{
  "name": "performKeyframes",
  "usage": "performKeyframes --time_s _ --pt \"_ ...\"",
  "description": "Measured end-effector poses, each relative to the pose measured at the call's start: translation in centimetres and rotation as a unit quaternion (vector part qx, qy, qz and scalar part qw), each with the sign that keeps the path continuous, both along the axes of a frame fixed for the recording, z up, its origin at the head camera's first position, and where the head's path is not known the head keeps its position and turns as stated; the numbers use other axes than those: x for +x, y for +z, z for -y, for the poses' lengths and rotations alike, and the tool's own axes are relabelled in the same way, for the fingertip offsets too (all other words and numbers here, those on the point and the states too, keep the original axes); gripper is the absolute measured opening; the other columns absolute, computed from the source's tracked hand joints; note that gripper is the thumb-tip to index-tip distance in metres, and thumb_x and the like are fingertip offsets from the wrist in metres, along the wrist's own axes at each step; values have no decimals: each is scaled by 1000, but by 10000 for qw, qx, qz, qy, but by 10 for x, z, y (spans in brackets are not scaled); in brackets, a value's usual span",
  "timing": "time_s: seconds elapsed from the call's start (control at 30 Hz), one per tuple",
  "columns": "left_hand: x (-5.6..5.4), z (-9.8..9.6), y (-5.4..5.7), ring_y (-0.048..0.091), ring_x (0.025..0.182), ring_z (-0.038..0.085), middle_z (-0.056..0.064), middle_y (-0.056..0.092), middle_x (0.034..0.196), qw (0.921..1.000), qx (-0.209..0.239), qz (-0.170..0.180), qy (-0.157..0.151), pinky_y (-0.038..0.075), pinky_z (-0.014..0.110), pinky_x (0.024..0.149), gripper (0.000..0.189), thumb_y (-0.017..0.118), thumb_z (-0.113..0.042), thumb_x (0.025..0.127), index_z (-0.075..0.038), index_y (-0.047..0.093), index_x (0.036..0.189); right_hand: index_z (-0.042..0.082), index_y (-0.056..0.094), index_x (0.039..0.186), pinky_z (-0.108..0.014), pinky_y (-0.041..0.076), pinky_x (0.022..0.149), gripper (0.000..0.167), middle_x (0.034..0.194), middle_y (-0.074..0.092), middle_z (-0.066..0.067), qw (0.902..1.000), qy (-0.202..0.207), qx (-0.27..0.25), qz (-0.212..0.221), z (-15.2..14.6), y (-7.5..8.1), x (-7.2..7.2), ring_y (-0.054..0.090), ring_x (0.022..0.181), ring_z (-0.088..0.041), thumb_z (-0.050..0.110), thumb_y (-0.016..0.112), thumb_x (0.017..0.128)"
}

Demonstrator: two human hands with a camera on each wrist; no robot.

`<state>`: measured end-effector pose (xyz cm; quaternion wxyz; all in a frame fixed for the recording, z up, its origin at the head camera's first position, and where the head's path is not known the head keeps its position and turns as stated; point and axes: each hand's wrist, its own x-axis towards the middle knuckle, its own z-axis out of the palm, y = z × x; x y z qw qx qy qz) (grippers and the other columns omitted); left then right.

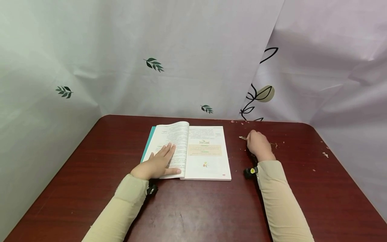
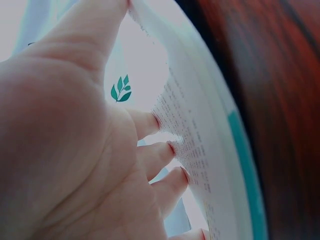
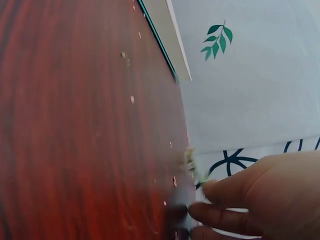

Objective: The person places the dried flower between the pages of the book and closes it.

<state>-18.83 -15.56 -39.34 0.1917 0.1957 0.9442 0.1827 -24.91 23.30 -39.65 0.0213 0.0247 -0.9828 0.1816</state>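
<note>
- Left hand (image 1: 155,165): grip released, fingers spread on the left page (image 1: 175,134) of an open textbook (image 1: 207,164).
- Right hand (image 1: 260,146): grip pinching a dried sprig (image 1: 242,137) beside it.

Dark reddish-brown wood-grain table (image 1: 205,211), rounded far corners, glossy patch toward near edge. Wrinkled whitish backdrop sheet (image 1: 193,30) behind far edge and along both sides; greenish tint at left, pinkish at right. 3 small dark-green leaf-sprig prints in head view: 1 upper middle (image 1: 155,65), 1 at left (image 1: 64,91), 1 low near table edge (image 1: 207,109). Right of a diagonal edge: black line-drawn vine print (image 1: 254,96) with 1 olive-green rounded patch (image 1: 269,95). Small pinkish flakes (image 3: 132,99) scattered on tabletop. 1 crumpled whitish scrap (image 1: 325,154) near right edge.
</note>
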Motion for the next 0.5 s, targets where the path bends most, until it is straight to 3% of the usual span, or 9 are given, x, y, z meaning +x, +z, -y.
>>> performKeyframes --time_s 0.13,0.27,0.5 --pt "0 0 0 5 154 41 23 4 168 10000 -24 -36 -19 10 71 115 104 64 -57 94 0 9 162 -1 51 94 -43 46 68 19 86 59 -18 9983 -6 -579 -8 0 -1 -1 55 72 -30 8 39 107" --pt "0 -1 -1 5 154 41 22 3 168 10000 -69 -29 -28 9 71 116 104 63 -56 95 0 8 162 -1 59 98 -39 46 66 16 92 66 -17 9929 -79 -1190 22 1 -1 -2 56 72 -27 9 49 106" --pt "2 0 1 8 154 43 24 6 167 10000 61 -63 -4 11 71 115 104 65 -57 94 2 11 161 1 69 101 -33 47 64 12 91 72 -17 9762 -339 -2138 -130 5 3 -4 60 73 -23 12 65 99"
